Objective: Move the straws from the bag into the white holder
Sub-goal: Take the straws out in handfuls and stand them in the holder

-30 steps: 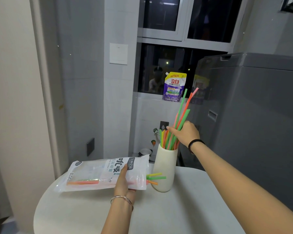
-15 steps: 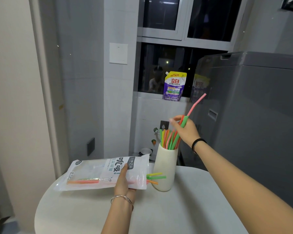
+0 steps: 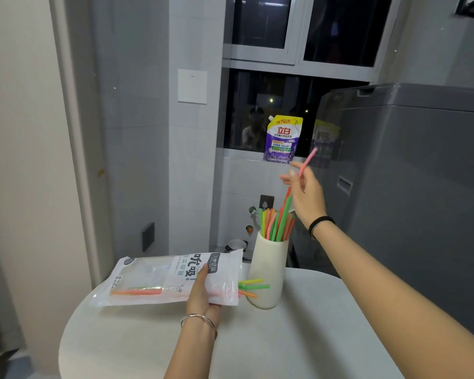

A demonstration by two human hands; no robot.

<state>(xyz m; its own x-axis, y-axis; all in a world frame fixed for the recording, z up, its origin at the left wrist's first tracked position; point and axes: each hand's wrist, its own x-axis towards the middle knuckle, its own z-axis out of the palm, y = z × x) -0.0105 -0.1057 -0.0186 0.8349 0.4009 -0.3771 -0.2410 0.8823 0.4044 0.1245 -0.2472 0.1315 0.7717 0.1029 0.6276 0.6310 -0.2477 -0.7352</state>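
Observation:
A clear plastic straw bag (image 3: 159, 280) lies flat on the round white table (image 3: 298, 343), its mouth facing right. My left hand (image 3: 203, 294) presses on it near the mouth. A few green, yellow and orange straw ends (image 3: 253, 286) poke out of the bag toward the white holder (image 3: 268, 272). The holder stands upright just right of the bag and holds several coloured straws (image 3: 274, 224). My right hand (image 3: 305, 195) hovers above the holder, fingers pinching a long pink straw (image 3: 308, 160) that slants up to the right; its lower part is hidden behind the hand.
A tall grey appliance (image 3: 411, 192) stands close behind and to the right of the table. A purple detergent pouch (image 3: 283, 139) sits on the window ledge behind. A tiled wall and a pale door frame are on the left.
My right hand has risen from the holder's rim to well above it, with the pink straw. The green and orange straws it held now rest in the holder. Left hand and bag are unmoved.

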